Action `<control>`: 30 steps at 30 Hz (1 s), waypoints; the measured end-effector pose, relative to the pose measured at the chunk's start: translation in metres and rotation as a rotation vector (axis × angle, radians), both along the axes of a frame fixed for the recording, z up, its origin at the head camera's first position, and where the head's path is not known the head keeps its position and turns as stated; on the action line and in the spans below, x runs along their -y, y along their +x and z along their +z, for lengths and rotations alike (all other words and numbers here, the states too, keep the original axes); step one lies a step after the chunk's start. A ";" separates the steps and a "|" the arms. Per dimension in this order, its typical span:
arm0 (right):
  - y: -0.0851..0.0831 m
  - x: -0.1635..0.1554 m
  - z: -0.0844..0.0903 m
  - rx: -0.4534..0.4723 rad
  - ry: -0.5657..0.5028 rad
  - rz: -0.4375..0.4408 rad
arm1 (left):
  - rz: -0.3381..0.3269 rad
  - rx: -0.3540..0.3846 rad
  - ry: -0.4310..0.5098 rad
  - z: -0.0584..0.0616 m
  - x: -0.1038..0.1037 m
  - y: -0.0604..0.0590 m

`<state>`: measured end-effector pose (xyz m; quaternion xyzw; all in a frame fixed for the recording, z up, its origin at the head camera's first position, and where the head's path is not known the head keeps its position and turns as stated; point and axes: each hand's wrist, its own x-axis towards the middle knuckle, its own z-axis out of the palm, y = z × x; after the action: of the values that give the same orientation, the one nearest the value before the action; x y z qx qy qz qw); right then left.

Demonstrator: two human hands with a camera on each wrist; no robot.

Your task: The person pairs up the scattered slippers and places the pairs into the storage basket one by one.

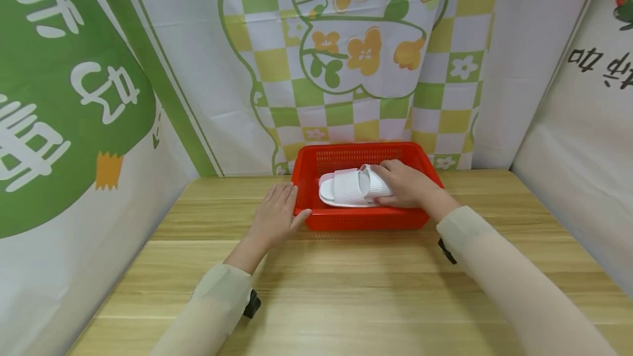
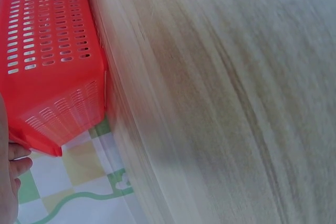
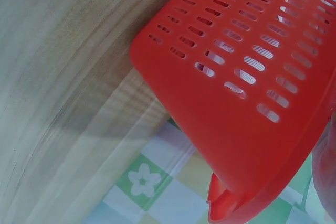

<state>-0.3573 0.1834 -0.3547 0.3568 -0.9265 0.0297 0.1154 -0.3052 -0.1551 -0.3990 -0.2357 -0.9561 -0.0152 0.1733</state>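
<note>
A pair of white slippers (image 1: 349, 187) with ribbed straps lies inside a red plastic basket (image 1: 368, 220). My right hand (image 1: 404, 184) reaches over the near rim and grips the right-hand slipper (image 1: 378, 184), fingers on its far side and thumb on its near side. At the basket's left end, my left hand (image 1: 277, 216) rests against the rim with fingers extended and thumb by the front corner. In the left wrist view, a few fingers (image 2: 20, 166) show beside the rim. Through the basket's slots, the right wrist view gives glimpses of white ribbed material.
The basket stands on a wood-grain table (image 1: 346, 290), close to the back edge. Behind it hangs a green-and-yellow checked cloth (image 1: 336, 114) with flowers. Printed sheets form walls on the left (image 1: 64, 125) and right (image 1: 583, 142).
</note>
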 end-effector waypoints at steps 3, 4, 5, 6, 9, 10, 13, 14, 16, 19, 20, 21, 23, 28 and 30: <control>0.000 0.001 0.002 0.031 0.013 -0.011 | -0.005 -0.003 -0.002 0.000 0.000 0.000; -0.001 0.002 0.003 0.044 0.018 -0.021 | -0.006 -0.004 -0.003 0.001 0.000 -0.001; -0.001 0.003 0.003 0.058 0.023 -0.034 | -0.006 -0.006 -0.004 0.001 0.000 -0.001; -0.001 0.003 0.004 0.072 0.025 -0.046 | -0.007 -0.006 -0.004 0.001 0.000 -0.001; -0.001 0.005 0.008 0.123 0.024 -0.076 | -0.009 -0.010 -0.010 0.001 0.001 0.000; -0.001 0.006 0.008 0.136 0.025 -0.080 | -0.011 -0.014 -0.012 0.001 0.001 0.000; 0.001 0.007 0.010 0.165 0.030 -0.078 | -0.014 -0.018 -0.018 0.001 0.001 -0.001; 0.001 0.008 0.011 0.171 0.034 -0.079 | -0.014 -0.019 -0.020 0.001 0.001 -0.001; 0.002 0.008 0.011 0.178 0.042 -0.079 | -0.013 -0.016 -0.020 0.001 0.001 -0.001; 0.001 0.009 0.011 0.192 0.041 -0.094 | -0.010 -0.010 -0.021 0.000 0.001 -0.001; 0.001 0.009 0.011 0.197 0.038 -0.102 | -0.009 -0.010 -0.022 0.000 0.001 -0.001; 0.001 0.010 0.011 0.202 0.032 -0.107 | -0.010 -0.011 -0.022 0.000 0.001 -0.001; 0.001 0.010 0.011 0.212 0.022 -0.116 | -0.011 -0.014 -0.020 0.000 0.001 -0.002; 0.001 0.012 0.011 0.234 0.008 -0.141 | -0.014 -0.022 -0.017 0.000 0.001 -0.002; 0.001 0.013 0.011 0.242 0.006 -0.152 | -0.013 -0.021 -0.017 -0.001 0.001 -0.002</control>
<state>-0.3558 0.1707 -0.3432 0.2797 -0.9581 0.0612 0.0035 -0.3075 -0.1564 -0.3996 -0.2437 -0.9528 -0.0056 0.1812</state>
